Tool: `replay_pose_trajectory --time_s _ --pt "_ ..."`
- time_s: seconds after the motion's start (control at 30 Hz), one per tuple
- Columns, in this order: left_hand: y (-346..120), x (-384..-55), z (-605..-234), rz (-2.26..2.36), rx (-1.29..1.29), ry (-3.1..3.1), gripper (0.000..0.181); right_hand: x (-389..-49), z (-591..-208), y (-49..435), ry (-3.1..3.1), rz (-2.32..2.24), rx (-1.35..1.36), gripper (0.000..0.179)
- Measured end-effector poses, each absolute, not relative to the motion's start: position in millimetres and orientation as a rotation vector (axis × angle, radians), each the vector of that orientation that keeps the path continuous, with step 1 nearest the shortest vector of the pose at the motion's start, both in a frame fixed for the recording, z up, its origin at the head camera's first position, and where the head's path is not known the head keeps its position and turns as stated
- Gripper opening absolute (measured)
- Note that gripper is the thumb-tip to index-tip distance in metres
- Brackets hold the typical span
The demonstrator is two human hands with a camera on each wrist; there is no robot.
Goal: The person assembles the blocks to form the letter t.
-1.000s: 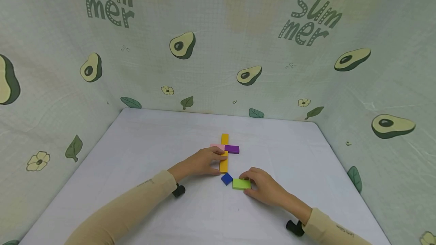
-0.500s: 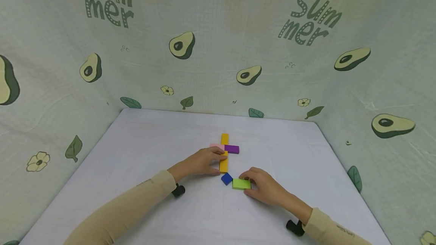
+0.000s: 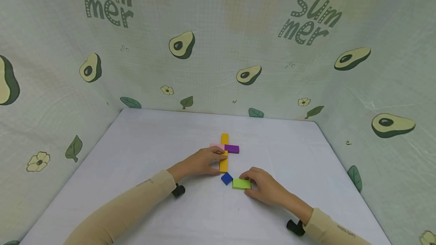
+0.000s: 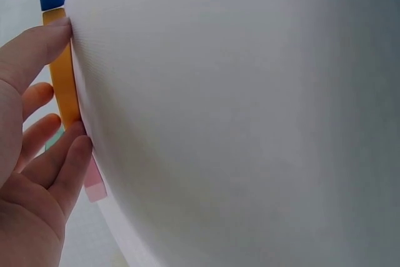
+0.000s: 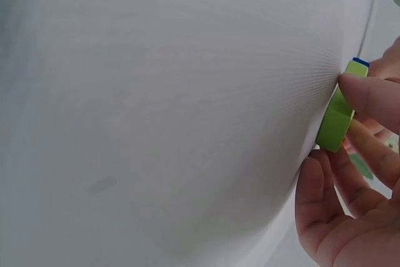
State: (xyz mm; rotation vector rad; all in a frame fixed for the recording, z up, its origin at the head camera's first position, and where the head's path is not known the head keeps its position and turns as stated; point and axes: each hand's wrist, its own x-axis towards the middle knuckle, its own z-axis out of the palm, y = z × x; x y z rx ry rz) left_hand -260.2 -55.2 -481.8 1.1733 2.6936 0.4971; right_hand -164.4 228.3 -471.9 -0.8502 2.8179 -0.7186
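Note:
My left hand (image 3: pixel 203 161) holds the long yellow block (image 3: pixel 223 166), its thumb by the near end and its fingers across the upper part. The left wrist view shows that thumb (image 4: pixel 47 45) against the yellow block's side. My right hand (image 3: pixel 267 187) grips a lime green block (image 3: pixel 241 184) at its right end, between thumb and fingers. Between the yellow and green blocks lies a blue block (image 3: pixel 226 179), turned like a diamond, with a corner at the green one. Beyond, a pink block (image 3: pixel 216 145), partly hidden by my left fingers, meets a purple block (image 3: pixel 232 149) end to end.
A second yellow block (image 3: pixel 225 138) lies past the pink and purple pair. All the blocks rest on a white-covered table (image 3: pixel 163 135). Printed cloth walls (image 3: pixel 211 18) stand at its back and sides. Black wrist cameras (image 3: pixel 295 228) hang under both cuffs.

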Motion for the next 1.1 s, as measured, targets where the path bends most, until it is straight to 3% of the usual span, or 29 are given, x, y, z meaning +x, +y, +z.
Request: replay_pose_trajectory --time_s 0.53,1.1 --pt "-60 -255 -480 0.506 1.100 2.677 0.070 -161 -469 236 2.833 -0.670 -0.771 0.041" --pt "-113 -240 -474 0.525 0.947 2.873 0.067 -151 -459 277 2.953 -0.617 -0.643 0.046"
